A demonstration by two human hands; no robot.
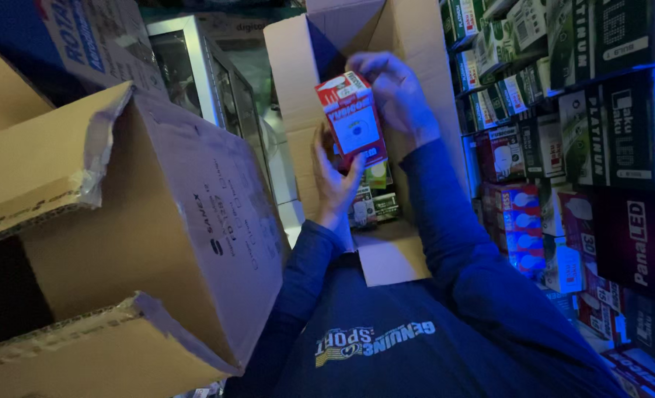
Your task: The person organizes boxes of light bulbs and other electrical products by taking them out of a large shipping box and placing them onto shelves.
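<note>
Holding red bulb box (352, 120) two-handed

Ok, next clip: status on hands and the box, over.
Left hand grips small red box from below. Right hand holds its top. Open carton beneath, more boxes inside. Nothing in the way.

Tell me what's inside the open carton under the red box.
Inside the carton, a few small boxes show below the red box. Both hands and that box cover the rest.
</note>
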